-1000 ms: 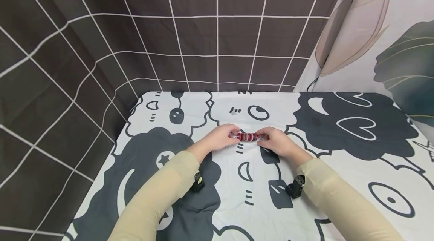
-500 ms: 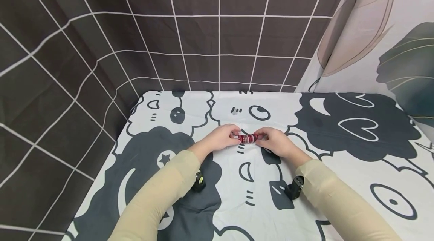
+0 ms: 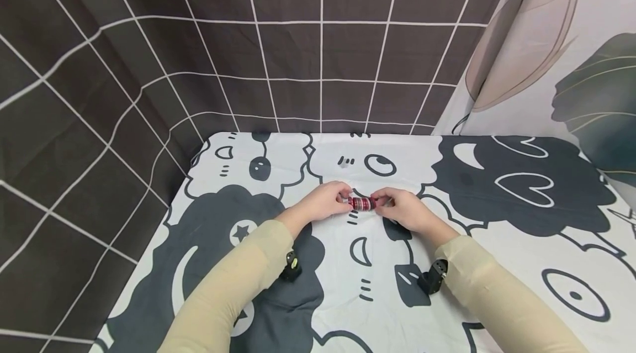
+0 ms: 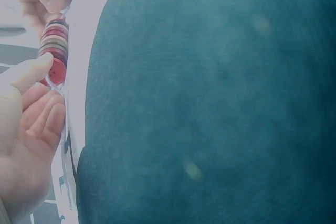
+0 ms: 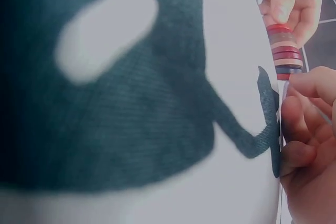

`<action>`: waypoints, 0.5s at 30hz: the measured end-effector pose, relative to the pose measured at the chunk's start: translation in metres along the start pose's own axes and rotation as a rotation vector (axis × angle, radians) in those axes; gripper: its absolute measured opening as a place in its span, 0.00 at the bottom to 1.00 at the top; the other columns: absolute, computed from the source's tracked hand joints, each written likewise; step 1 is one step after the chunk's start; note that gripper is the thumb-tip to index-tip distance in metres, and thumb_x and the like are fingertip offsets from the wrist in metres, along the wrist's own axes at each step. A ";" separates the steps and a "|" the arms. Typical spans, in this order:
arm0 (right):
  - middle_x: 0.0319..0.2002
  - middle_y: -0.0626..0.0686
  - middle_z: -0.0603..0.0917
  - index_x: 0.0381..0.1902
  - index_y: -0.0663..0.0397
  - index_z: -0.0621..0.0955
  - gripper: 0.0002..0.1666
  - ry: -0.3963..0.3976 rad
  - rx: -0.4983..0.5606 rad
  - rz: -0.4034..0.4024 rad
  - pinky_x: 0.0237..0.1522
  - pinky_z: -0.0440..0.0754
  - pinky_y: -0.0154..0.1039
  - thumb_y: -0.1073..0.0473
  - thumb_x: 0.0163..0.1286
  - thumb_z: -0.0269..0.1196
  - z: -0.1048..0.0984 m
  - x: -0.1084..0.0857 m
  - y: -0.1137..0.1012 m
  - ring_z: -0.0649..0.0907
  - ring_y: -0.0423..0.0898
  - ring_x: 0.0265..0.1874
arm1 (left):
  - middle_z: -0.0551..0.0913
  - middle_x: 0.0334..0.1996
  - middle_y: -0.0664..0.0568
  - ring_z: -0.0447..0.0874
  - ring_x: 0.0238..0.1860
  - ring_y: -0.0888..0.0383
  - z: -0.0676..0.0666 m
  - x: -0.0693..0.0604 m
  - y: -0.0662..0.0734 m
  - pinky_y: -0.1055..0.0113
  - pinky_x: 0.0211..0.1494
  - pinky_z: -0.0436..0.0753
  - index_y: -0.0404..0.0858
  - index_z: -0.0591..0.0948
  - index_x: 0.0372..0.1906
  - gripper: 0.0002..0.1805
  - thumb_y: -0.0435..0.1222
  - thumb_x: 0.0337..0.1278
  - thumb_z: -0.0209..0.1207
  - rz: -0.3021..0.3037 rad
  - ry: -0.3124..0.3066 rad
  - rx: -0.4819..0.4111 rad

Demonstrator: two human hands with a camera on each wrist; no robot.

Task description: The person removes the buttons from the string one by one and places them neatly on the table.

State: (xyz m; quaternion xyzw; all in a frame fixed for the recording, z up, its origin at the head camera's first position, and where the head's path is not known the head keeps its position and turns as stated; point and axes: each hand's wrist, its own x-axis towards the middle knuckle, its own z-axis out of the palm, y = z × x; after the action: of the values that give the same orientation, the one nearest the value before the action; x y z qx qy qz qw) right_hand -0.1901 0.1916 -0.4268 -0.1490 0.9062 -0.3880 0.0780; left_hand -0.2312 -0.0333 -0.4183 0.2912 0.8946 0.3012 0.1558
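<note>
A short row of round buttons (image 3: pixel 362 204) in red, white and dark tones is held between my two hands, just over the patterned cloth. At its left end my left hand (image 3: pixel 324 201) pinches the row between thumb and fingers. My right hand (image 3: pixel 401 208) grips the opposite end the same way. In the left wrist view, a red button (image 4: pixel 57 72) with holes faces outward beside the left thumb, tilted from the others. A thin pale cord (image 4: pixel 52 84) shows below it. From the right wrist view the stacked buttons (image 5: pixel 286 51) stand face to face, with a dark one near the right fingertips.
White cloth (image 3: pixel 338 264) with dark cartoon figures covers the surface under my hands. A dark curtain with white grid lines (image 3: pixel 288 54) hangs behind and at the left. Leaf-patterned fabric (image 3: pixel 541 66) hangs at the right. Small black cameras (image 3: pixel 291 267) sit at the wrists.
Half a second ago the row tilted up a little at its right end; now it lies nearly level. Both hands keep their hold and have barely moved.
</note>
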 end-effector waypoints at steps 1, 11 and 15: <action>0.33 0.49 0.82 0.49 0.58 0.80 0.17 0.001 0.005 0.000 0.25 0.75 0.37 0.62 0.61 0.62 0.000 0.000 0.000 0.76 0.43 0.24 | 0.80 0.43 0.51 0.77 0.41 0.60 0.000 0.000 0.000 0.67 0.46 0.75 0.36 0.76 0.55 0.22 0.38 0.56 0.63 0.002 0.002 -0.002; 0.31 0.48 0.82 0.44 0.58 0.80 0.13 0.026 0.009 0.007 0.28 0.75 0.36 0.62 0.61 0.63 0.005 0.002 -0.001 0.77 0.42 0.25 | 0.80 0.41 0.52 0.77 0.40 0.61 0.001 0.000 -0.003 0.69 0.46 0.74 0.37 0.79 0.53 0.18 0.38 0.57 0.62 0.038 0.001 0.059; 0.32 0.47 0.82 0.44 0.56 0.81 0.14 0.029 -0.024 0.019 0.33 0.75 0.38 0.60 0.60 0.64 0.006 0.004 -0.002 0.78 0.42 0.27 | 0.80 0.45 0.51 0.77 0.43 0.61 0.001 0.000 -0.004 0.69 0.49 0.74 0.38 0.79 0.55 0.20 0.39 0.58 0.61 0.044 -0.003 0.097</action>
State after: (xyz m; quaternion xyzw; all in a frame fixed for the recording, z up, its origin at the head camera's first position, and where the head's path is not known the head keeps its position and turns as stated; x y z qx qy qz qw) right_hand -0.1918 0.1851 -0.4294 -0.1356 0.9132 -0.3784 0.0669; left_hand -0.2322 -0.0353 -0.4217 0.3184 0.9013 0.2602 0.1361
